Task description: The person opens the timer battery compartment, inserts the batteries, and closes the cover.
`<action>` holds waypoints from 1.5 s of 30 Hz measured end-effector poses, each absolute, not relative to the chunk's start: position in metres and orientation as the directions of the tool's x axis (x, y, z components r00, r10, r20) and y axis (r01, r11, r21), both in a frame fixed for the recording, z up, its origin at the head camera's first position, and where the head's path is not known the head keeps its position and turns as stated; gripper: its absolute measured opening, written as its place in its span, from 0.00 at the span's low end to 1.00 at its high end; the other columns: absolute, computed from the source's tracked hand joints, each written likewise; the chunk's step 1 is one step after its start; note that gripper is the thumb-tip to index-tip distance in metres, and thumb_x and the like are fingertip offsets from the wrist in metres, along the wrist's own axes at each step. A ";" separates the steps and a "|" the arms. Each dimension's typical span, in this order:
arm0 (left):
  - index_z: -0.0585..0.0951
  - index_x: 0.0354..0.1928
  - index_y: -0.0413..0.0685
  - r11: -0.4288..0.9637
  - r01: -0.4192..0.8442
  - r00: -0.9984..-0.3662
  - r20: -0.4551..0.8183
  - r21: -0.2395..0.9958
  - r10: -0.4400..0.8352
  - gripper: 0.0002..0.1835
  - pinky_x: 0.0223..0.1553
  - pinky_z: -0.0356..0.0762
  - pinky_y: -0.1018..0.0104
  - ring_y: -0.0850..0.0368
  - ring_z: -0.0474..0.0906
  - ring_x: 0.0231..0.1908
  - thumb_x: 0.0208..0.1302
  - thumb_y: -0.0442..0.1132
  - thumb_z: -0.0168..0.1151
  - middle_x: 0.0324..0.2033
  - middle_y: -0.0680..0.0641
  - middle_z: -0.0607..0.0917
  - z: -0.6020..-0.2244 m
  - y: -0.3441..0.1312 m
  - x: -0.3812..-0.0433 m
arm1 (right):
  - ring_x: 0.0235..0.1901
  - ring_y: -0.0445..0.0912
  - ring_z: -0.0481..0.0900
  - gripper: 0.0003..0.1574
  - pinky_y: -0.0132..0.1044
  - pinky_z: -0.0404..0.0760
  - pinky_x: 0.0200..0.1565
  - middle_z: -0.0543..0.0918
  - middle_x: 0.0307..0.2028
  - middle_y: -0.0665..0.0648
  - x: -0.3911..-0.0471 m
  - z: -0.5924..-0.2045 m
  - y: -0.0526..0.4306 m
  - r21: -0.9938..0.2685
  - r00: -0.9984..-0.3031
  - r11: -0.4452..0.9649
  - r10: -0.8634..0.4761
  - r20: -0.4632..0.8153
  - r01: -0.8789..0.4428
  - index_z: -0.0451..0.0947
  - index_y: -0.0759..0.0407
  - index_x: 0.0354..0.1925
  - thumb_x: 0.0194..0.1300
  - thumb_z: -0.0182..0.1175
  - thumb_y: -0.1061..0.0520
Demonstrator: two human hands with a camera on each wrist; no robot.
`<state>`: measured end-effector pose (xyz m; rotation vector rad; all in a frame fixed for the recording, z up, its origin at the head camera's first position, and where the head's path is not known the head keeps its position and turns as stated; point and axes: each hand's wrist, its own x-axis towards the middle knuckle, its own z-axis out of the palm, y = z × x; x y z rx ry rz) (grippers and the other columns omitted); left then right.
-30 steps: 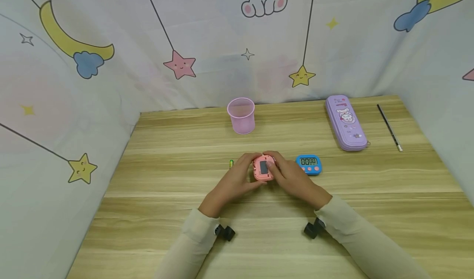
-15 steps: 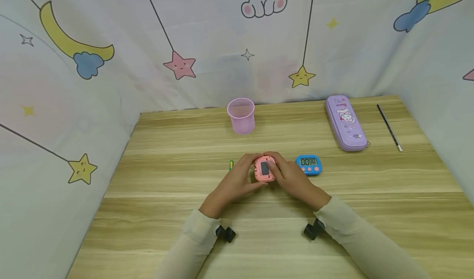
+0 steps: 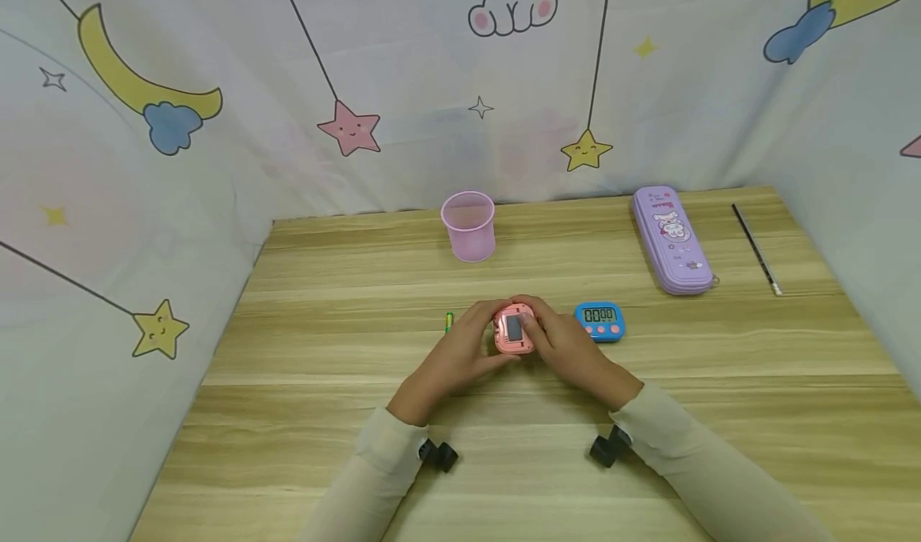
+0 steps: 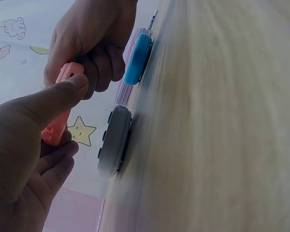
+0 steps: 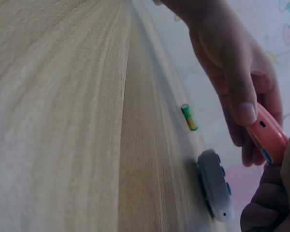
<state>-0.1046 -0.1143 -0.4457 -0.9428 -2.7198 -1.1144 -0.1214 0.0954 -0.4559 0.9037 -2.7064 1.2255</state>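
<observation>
Both hands hold a pink timer (image 3: 512, 348), its back with a dark grey panel turned up. On its left edge, my left hand (image 3: 460, 346) grips it between the thumb and the fingers. My right hand (image 3: 570, 348) grips the other side, its thumb resting on the back by the panel. The wrist views show the timer raised over the table. Below it stands a grey timer (image 4: 115, 142) with blue buttons, hidden by the hands in the head view. A blue timer (image 3: 606, 331) reading zeros lies beside the right hand. Just past the left hand is a small green battery (image 3: 449, 321).
A pink translucent cup (image 3: 472, 244) stands at the back middle of the wooden table (image 3: 324, 310). Toward the back right lie a purple pencil case (image 3: 672, 242) and a dark pencil (image 3: 755, 248). A printed cloth (image 3: 417, 70) hangs behind and along the sides.
The pink timer has shifted very slightly to the right in the hands' grip. Both hands keep nearly the same place, and the things on the table have not moved.
</observation>
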 end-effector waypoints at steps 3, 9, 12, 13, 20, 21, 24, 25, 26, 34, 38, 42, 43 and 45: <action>0.64 0.68 0.44 0.547 0.563 -0.809 0.277 0.620 0.519 0.43 0.65 0.65 0.66 0.58 0.66 0.63 0.54 0.45 0.76 0.62 0.47 0.72 -0.446 -0.114 -0.105 | 0.18 0.40 0.67 0.23 0.35 0.70 0.23 0.68 0.17 0.44 -0.121 -0.455 0.096 -0.677 -0.828 0.517 -0.495 0.262 -0.523 0.65 0.51 0.66 0.79 0.43 0.47; 0.64 0.69 0.46 0.535 0.570 -0.804 0.289 0.623 0.519 0.43 0.65 0.64 0.66 0.60 0.65 0.64 0.54 0.44 0.76 0.62 0.50 0.71 -0.446 -0.114 -0.104 | 0.20 0.41 0.69 0.23 0.36 0.71 0.25 0.71 0.19 0.45 -0.121 -0.454 0.096 -0.671 -0.830 0.525 -0.492 0.264 -0.524 0.66 0.52 0.66 0.78 0.46 0.50; 0.64 0.69 0.47 0.538 0.565 -0.808 0.286 0.626 0.516 0.43 0.65 0.64 0.66 0.61 0.64 0.64 0.54 0.45 0.75 0.63 0.50 0.71 -0.445 -0.114 -0.103 | 0.21 0.42 0.70 0.23 0.36 0.72 0.26 0.73 0.21 0.46 -0.121 -0.452 0.096 -0.673 -0.831 0.524 -0.491 0.262 -0.522 0.66 0.53 0.66 0.78 0.46 0.51; 0.64 0.69 0.47 0.541 0.561 -0.810 0.281 0.626 0.515 0.43 0.65 0.64 0.66 0.61 0.64 0.64 0.54 0.45 0.75 0.63 0.50 0.71 -0.445 -0.114 -0.103 | 0.21 0.41 0.69 0.23 0.36 0.71 0.25 0.73 0.20 0.46 -0.121 -0.452 0.096 -0.674 -0.831 0.524 -0.492 0.260 -0.521 0.66 0.53 0.66 0.78 0.46 0.50; 0.64 0.69 0.47 0.546 0.560 -0.811 0.278 0.624 0.514 0.43 0.65 0.64 0.65 0.60 0.64 0.64 0.54 0.45 0.75 0.63 0.50 0.71 -0.444 -0.114 -0.102 | 0.18 0.40 0.67 0.23 0.35 0.70 0.23 0.69 0.17 0.45 -0.121 -0.449 0.096 -0.674 -0.828 0.525 -0.504 0.247 -0.520 0.66 0.52 0.66 0.79 0.43 0.48; 0.64 0.69 0.47 0.544 0.562 -0.810 0.281 0.623 0.515 0.43 0.65 0.64 0.65 0.60 0.65 0.64 0.54 0.45 0.75 0.63 0.50 0.71 -0.444 -0.114 -0.102 | 0.18 0.40 0.67 0.23 0.35 0.70 0.23 0.69 0.17 0.45 -0.121 -0.449 0.096 -0.673 -0.828 0.525 -0.505 0.246 -0.520 0.66 0.52 0.66 0.79 0.43 0.48; 0.65 0.69 0.45 0.543 0.573 -0.803 0.287 0.614 0.523 0.42 0.65 0.65 0.65 0.59 0.66 0.63 0.55 0.45 0.75 0.62 0.49 0.72 -0.445 -0.114 -0.102 | 0.18 0.39 0.67 0.23 0.35 0.70 0.23 0.70 0.18 0.45 -0.121 -0.449 0.097 -0.678 -0.828 0.523 -0.509 0.237 -0.516 0.66 0.52 0.66 0.79 0.43 0.48; 0.65 0.69 0.45 0.543 0.575 -0.801 0.287 0.611 0.525 0.42 0.65 0.65 0.65 0.59 0.66 0.63 0.55 0.45 0.74 0.62 0.49 0.72 -0.445 -0.114 -0.103 | 0.18 0.39 0.67 0.23 0.35 0.71 0.24 0.71 0.19 0.45 -0.121 -0.449 0.097 -0.680 -0.828 0.522 -0.509 0.235 -0.514 0.66 0.53 0.66 0.79 0.43 0.49; 0.65 0.69 0.45 0.545 0.576 -0.801 0.286 0.610 0.526 0.42 0.64 0.66 0.65 0.59 0.66 0.63 0.55 0.46 0.74 0.62 0.49 0.72 -0.446 -0.114 -0.103 | 0.18 0.39 0.67 0.23 0.35 0.71 0.24 0.71 0.19 0.45 -0.121 -0.449 0.097 -0.683 -0.828 0.521 -0.509 0.233 -0.512 0.66 0.53 0.66 0.78 0.44 0.49; 0.66 0.67 0.45 0.549 0.547 -0.821 0.277 0.632 0.499 0.42 0.63 0.67 0.65 0.59 0.67 0.62 0.52 0.45 0.76 0.61 0.49 0.73 -0.445 -0.113 -0.102 | 0.16 0.39 0.66 0.23 0.35 0.69 0.21 0.69 0.16 0.45 -0.119 -0.450 0.094 -0.656 -0.839 0.548 -0.473 0.268 -0.519 0.67 0.54 0.65 0.79 0.43 0.50; 0.68 0.65 0.46 0.545 0.524 -0.837 0.277 0.654 0.471 0.41 0.61 0.70 0.66 0.60 0.69 0.59 0.50 0.45 0.78 0.58 0.50 0.74 -0.443 -0.111 -0.101 | 0.15 0.39 0.66 0.25 0.34 0.68 0.19 0.69 0.15 0.45 -0.116 -0.451 0.092 -0.647 -0.849 0.563 -0.438 0.295 -0.515 0.68 0.54 0.66 0.79 0.41 0.46; 0.69 0.64 0.47 0.549 0.516 -0.843 0.279 0.657 0.459 0.41 0.61 0.70 0.67 0.61 0.69 0.58 0.49 0.45 0.79 0.57 0.51 0.74 -0.442 -0.110 -0.101 | 0.12 0.38 0.63 0.25 0.34 0.64 0.15 0.66 0.13 0.44 -0.114 -0.452 0.091 -0.599 -0.840 0.592 -0.424 0.338 -0.539 0.68 0.54 0.66 0.78 0.42 0.47; 0.69 0.65 0.47 0.552 0.516 -0.844 0.279 0.655 0.457 0.42 0.61 0.69 0.67 0.60 0.69 0.59 0.49 0.45 0.79 0.57 0.51 0.74 -0.441 -0.110 -0.100 | 0.12 0.38 0.62 0.25 0.34 0.63 0.15 0.65 0.12 0.44 -0.114 -0.452 0.091 -0.584 -0.835 0.598 -0.422 0.352 -0.549 0.68 0.54 0.66 0.79 0.42 0.47; 0.68 0.65 0.47 0.557 0.518 -0.844 0.281 0.649 0.456 0.42 0.61 0.69 0.66 0.60 0.69 0.59 0.48 0.45 0.79 0.57 0.51 0.74 -0.440 -0.109 -0.100 | 0.11 0.38 0.61 0.25 0.33 0.62 0.14 0.64 0.11 0.44 -0.114 -0.452 0.090 -0.573 -0.830 0.601 -0.420 0.367 -0.557 0.68 0.55 0.66 0.79 0.41 0.49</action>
